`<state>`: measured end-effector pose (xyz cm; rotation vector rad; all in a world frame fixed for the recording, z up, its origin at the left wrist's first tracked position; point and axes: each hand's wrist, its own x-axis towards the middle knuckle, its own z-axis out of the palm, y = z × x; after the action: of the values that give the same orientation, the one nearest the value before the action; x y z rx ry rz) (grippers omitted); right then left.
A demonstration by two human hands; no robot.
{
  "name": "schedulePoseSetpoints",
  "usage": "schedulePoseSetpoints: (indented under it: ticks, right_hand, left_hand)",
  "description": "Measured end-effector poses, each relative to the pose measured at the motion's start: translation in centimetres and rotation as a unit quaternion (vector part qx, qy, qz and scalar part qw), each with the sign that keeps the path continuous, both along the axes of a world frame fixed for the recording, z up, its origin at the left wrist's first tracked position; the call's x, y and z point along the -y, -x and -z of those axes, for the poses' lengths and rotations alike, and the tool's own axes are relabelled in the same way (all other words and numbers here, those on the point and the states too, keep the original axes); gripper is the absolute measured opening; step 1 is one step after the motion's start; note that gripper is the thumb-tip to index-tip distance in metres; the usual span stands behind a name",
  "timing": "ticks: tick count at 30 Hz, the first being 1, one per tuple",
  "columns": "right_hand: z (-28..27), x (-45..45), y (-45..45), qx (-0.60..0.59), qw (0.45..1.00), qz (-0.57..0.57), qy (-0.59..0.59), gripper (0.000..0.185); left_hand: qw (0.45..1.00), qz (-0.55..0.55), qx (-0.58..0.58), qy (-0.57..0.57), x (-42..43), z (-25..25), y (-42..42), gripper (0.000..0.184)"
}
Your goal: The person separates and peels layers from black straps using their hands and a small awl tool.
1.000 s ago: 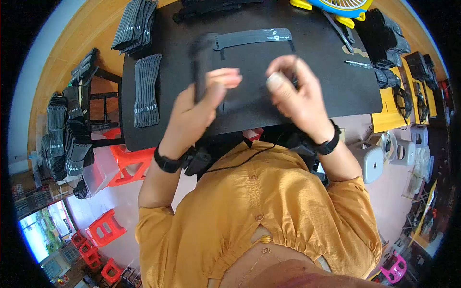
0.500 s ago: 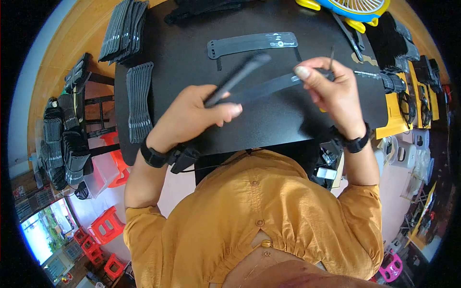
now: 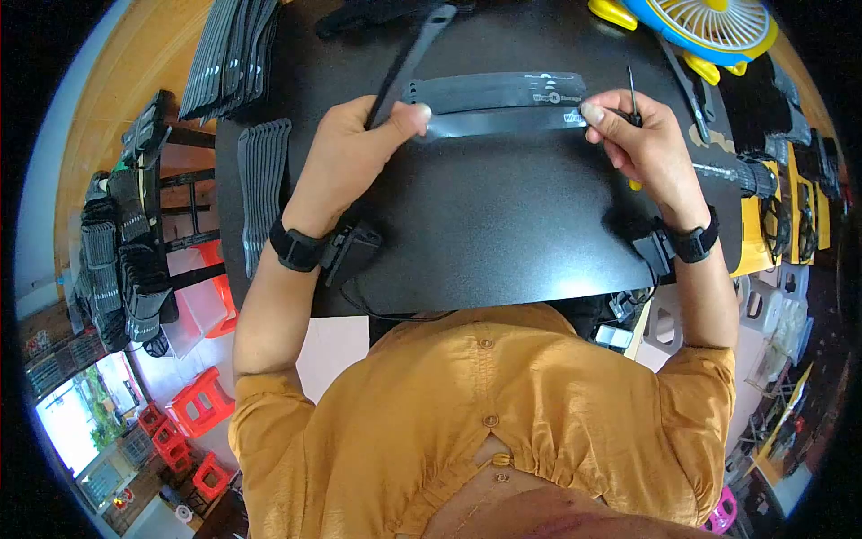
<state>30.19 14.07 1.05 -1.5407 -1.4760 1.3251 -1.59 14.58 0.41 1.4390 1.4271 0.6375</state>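
Observation:
My left hand (image 3: 355,157) is closed on one end of a black strap (image 3: 503,122), and a dark length stands up above its fingers. Between my two hands the strap runs taut, its white lettering beside my right thumb. My right hand (image 3: 642,144) pinches the other end and also holds a thin pointed tool (image 3: 632,85), whose metal tip points up and whose yellow handle end shows below the palm. Just beyond the taut strap, a flat black strap (image 3: 494,91) with holes at its left end and white printing lies on the black table (image 3: 467,234).
A row of stacked straps (image 3: 262,193) lies at the table's left, with a thicker pile (image 3: 232,58) behind it. A blue and yellow fan (image 3: 705,27) stands at the back right, near a dark long tool (image 3: 687,94). Red stools (image 3: 199,404) stand on the floor.
Both hands have moved away from my body, toward the flat strap. The held strap has gone from slanted to nearly level, and its upright end has swung more upright.

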Motion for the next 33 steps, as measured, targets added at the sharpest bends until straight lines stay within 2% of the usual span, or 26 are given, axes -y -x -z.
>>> schedulePoseSetpoints:
  ticks: [4,8,12,13,19,33]
  right_hand:
    - [0.8,-0.7,-0.8,0.026,0.999,-0.022,0.028,0.018]
    - [1.2,-1.4,-0.8,0.042,0.998,-0.032,0.037,0.017]
    - [1.9,-2.1,-0.8,0.116,0.993,-0.015,0.019,0.018]
    - [2.0,-2.3,-0.9,0.145,0.989,-0.005,0.015,0.018]
    - [1.8,-2.1,-0.8,0.098,0.995,0.01,0.023,0.02]
    - [2.0,-2.3,-0.5,0.12,0.992,0.029,0.023,0.025]
  left_hand:
    - [0.999,0.026,0.021,0.005,-0.5,0.5,0.1,0.034]
    - [0.989,0.048,-0.116,-0.073,-1.7,1.2,0.4,0.038]
    - [0.96,0.047,-0.242,-0.133,-2.5,1.2,0.3,0.041]
    - [0.96,0.046,-0.243,-0.132,-2.5,1.2,0.2,0.041]
    - [0.959,0.039,-0.253,-0.122,-2.6,1.0,0.1,0.042]
    - [0.959,0.015,-0.264,-0.1,-2.5,0.7,-0.5,0.043]
